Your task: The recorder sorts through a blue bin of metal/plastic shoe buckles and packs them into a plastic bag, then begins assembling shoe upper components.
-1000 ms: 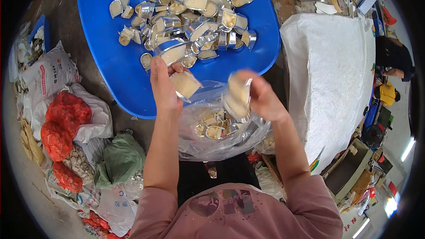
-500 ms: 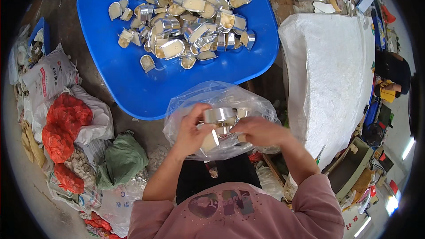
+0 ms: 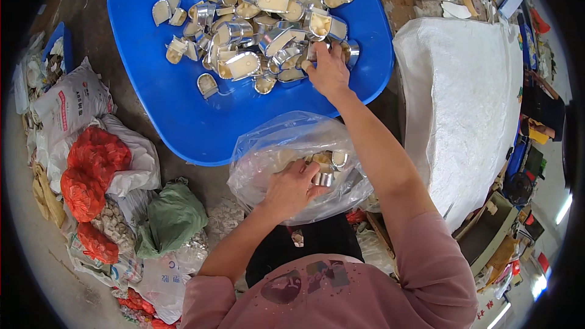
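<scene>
The right hand (image 3: pixel 328 68) reaches the near edge of the tin (image 3: pixel 244 66) pile, fingers closing on one—the bag (image 3: pixel 292 140) lies below, held open by the left hand (image 3: pixel 291 187).

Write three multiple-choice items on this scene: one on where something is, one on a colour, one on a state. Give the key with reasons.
1. Where is the right hand?
A. Inside the clear plastic bag
B. At the pile of small metal tins in the tub
C. On the white sack

2. What colour is the big tub?
A. Red
B. Green
C. Blue

3. What state is the clear plastic bag in?
A. Open at the top, with tins inside
B. Knotted shut
C. Flat and folded

Key:
1 B: the fingers rest among the metal tins at the near right edge of the pile.
2 C: its bare floor and rim are bright blue.
3 A: the left hand sits at its mouth, with a few tins showing inside.
</scene>
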Tool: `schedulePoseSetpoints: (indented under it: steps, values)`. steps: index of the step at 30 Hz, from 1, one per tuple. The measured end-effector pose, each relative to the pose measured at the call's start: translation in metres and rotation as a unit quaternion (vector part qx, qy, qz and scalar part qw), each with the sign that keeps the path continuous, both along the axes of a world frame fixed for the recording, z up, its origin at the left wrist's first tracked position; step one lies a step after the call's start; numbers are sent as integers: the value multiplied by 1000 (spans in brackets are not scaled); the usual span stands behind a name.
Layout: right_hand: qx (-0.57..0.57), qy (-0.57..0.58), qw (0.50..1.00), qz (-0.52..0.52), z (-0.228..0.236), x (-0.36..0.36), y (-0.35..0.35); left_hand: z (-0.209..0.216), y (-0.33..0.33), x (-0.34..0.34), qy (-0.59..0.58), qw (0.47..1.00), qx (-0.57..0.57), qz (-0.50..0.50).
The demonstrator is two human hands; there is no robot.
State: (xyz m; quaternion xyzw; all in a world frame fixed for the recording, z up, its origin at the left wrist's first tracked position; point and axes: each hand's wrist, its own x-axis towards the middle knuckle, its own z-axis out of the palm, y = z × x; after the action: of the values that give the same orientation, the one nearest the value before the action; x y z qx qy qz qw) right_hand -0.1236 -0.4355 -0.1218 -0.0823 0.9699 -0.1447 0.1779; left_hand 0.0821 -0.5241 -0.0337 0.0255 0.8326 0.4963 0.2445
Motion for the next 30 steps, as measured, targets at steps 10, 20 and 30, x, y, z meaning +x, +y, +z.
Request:
schedulePoseSetpoints:
  steps: [10, 20, 30]
  values:
    - [-406, -179, 894, -53, 94, 32, 59, -8, 19, 14, 62, 984, -165, 1]
    - [-74, -200, 936, 280, 130, 125, 90, 8, -22, 13, 71, 976, -186, 90]
    - [-227, -14, 969, 93, 116, -23, 32, -28, -102, -81, 144, 933, -181, 277]
